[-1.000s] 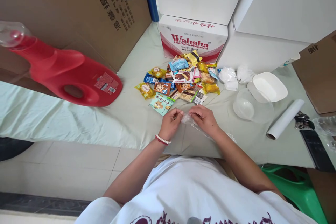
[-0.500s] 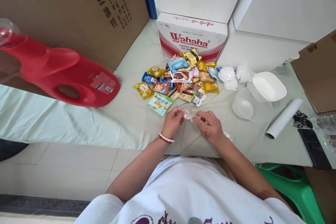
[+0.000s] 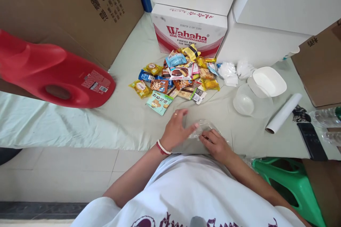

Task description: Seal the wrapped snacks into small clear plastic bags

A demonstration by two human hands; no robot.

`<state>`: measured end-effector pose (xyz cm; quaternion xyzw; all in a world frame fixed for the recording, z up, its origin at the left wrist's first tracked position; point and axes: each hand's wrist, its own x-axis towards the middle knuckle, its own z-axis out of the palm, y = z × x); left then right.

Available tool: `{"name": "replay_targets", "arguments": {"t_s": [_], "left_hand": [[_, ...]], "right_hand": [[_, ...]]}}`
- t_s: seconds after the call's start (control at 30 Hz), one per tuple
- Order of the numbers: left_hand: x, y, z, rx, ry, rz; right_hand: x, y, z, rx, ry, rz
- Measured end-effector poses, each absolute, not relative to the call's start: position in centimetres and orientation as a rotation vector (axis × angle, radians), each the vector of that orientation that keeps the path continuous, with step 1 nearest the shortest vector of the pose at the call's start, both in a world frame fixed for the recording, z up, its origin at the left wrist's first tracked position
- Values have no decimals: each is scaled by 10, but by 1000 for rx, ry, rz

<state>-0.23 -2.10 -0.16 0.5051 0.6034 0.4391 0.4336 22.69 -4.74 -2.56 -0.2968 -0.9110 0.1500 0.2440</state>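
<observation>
My left hand [image 3: 173,131] has its thumb and fingers spread, the thumb by the edge of a clear plastic bag [image 3: 204,125] near the table's front edge. Bent fingers of my right hand [image 3: 216,146] pinch the near side of this thin, crinkled bag. Just beyond my left hand lies a mint-green snack packet [image 3: 160,103] with a cartoon animal on it. Behind it is a heap of wrapped snacks [image 3: 181,73] in yellow, blue, brown and white wrappers.
A Wahaba-style red-and-white carton [image 3: 190,30] stands behind the snacks. To the right are bunched white plastic bags [image 3: 228,73], a white bowl [image 3: 269,81], a clear bowl [image 3: 258,108], a white roll [image 3: 283,113] and a black phone [image 3: 311,142]. A red jug [image 3: 61,74] is left.
My left hand has let go of the plastic and spread its fingers. My right hand has moved closer to my body, and the bag is opened out wider between the hands.
</observation>
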Motion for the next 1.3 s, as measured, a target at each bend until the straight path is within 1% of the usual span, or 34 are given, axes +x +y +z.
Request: {"name": "replay_targets", "arguments": {"t_s": [0.03,0.1,0.17,0.27,0.37,0.5,0.57,0.67,0.77,0.83,0.87,0.93,1.03,1.1,1.2,1.3], "left_hand": [[0,-24,-1,1407,1493,1030],[3,-26,-5,1459,1470,945],[3,-24,-12,1216,1444,983],[2,-20,-24,776,1389,1144],[2,-22,-28,653,1376,1232],[15,-31,-22,582,1261,1309],[22,-36,-16,545,1174,1310],[29,-38,-9,488,1079,1308],[26,-36,-3,443,1021,1278],[19,-35,-1,391,960,1263],[15,-34,-1,360,935,1267],[6,-33,-1,298,922,1300],[-7,-33,-5,235,999,1357],[-13,-34,-9,208,1068,1357],[-18,-38,-15,261,1198,1342],[-18,-48,-19,420,1286,1316]], "right_hand": [[227,-45,-22,-776,-2502,417],[228,-41,-17,-709,-2510,419],[231,-40,-14,-676,-2502,413],[241,-46,-15,-720,-2472,442],[249,-50,-14,-858,-2366,583],[238,-42,-5,-1255,-1935,866],[221,-34,-2,-1351,-1821,1041],[189,-23,-6,-1306,-1726,1420],[166,-16,-13,-1164,-1423,1845],[162,-13,-16,-1109,-1219,1972],[164,-11,-16,-1115,-1152,1967],[174,-9,-15,-1169,-1088,1855],[200,-11,-10,-1232,-1056,1661],[221,-16,-7,-1237,-1044,1626],[253,-23,-3,-1180,-1021,1679],[274,-23,2,-1167,-938,1883]]}}
